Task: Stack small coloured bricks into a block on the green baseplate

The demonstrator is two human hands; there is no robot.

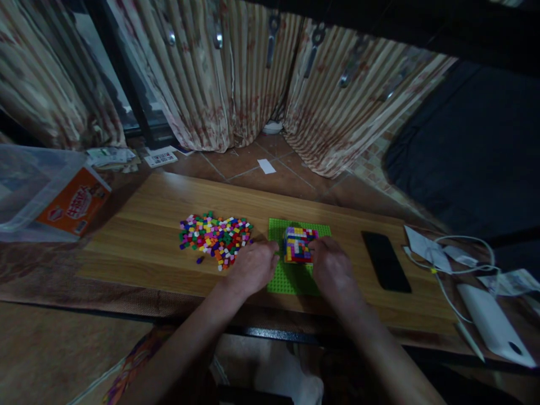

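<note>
A block of small multicoloured toy bricks (298,245) stands on a green studded baseplate (291,286). My left hand (256,264) is at the baseplate's left edge, fingers curled and pinched together. A tiny greenish bit shows at its fingertips, too small to name. My right hand (333,265) is closed at the right side of the brick block, its fingertips touching or almost touching the bricks. Whatever those fingers may hold is hidden. To the left of my left hand lies a loose pile of small coloured bricks (215,235), spread over the wooden board.
A wooden board (139,236) carries the bricks, with a black phone (385,262) to the right. Beyond it lie a white power bank (495,323), a looped white cable (464,238) and papers. A clear plastic bin (37,180) stands at left; striped curtains (253,79) hang behind.
</note>
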